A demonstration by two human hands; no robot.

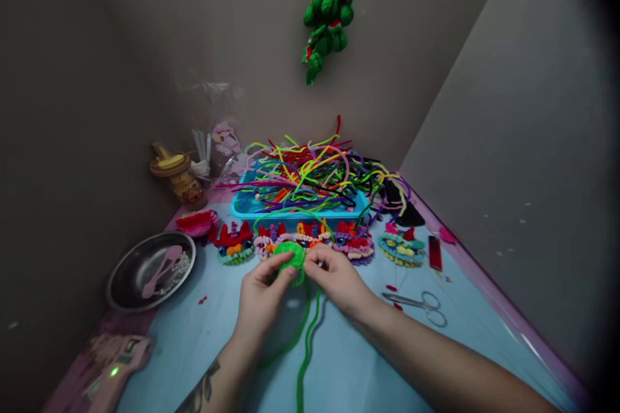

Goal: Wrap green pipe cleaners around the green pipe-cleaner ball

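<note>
A bright green coiled piece of fuzzy pipe cleaner [285, 250] is pinched between the thumb and fingers of my left hand [265, 281]. At its right edge, the fingertips of my right hand [336, 274] are closed together on the green pipe cleaner. Long green pipe cleaner strands [308, 342] hang from the piece toward the front of the table, and another green length arcs above my hands. Just behind my hands stands a row of colourful pipe cleaner animal heads [352, 242], partly hidden by the green piece.
A blue tray [300, 215] heaped with multicoloured pipe cleaners stands at the back. At left are a metal bowl [121, 284] holding beads and a pink scoop, and a pink device [113, 374]. Scissors [420, 303] lie right. Green pipe cleaner ornaments [327, 10] hang on the wall.
</note>
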